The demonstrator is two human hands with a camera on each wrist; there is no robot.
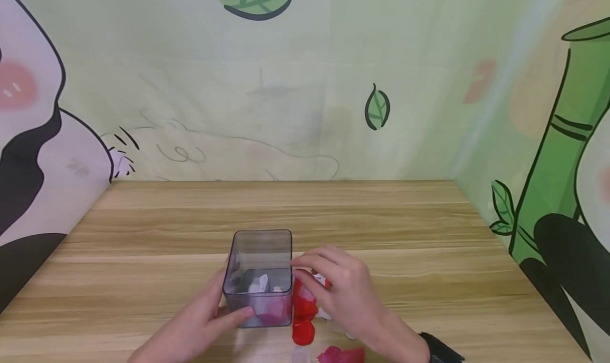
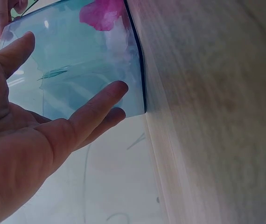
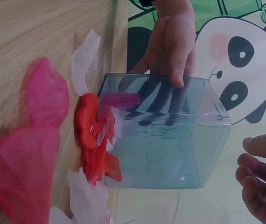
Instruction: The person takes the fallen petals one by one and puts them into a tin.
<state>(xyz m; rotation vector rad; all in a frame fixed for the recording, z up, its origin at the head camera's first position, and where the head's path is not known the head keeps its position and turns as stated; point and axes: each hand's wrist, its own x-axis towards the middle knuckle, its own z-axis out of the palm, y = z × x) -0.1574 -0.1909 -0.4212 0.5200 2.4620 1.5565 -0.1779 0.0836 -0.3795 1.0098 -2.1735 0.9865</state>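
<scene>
My left hand (image 1: 202,318) holds a clear, grey-blue plastic box (image 1: 262,246) from its left side, thumb on the near wall and fingers along the side. The box is open at the top. A pink petal (image 2: 102,15) and a few white pieces (image 1: 259,283) lie on its bottom. At the right edge of the rim is my right hand (image 1: 345,286), fingers loosely bent with nothing between them. Under and beside it, red petals (image 1: 303,332) lie against the box's right wall; the hand partly hides this heap.
Dark pink petals (image 1: 340,355) lie on the wood-grain table (image 1: 167,214) near its front edge. White petals (image 3: 86,60) are scattered around the red ones. Behind the table hangs a printed cloth (image 1: 295,114) with pandas and leaves. A black band (image 1: 440,347) circles the right wrist.
</scene>
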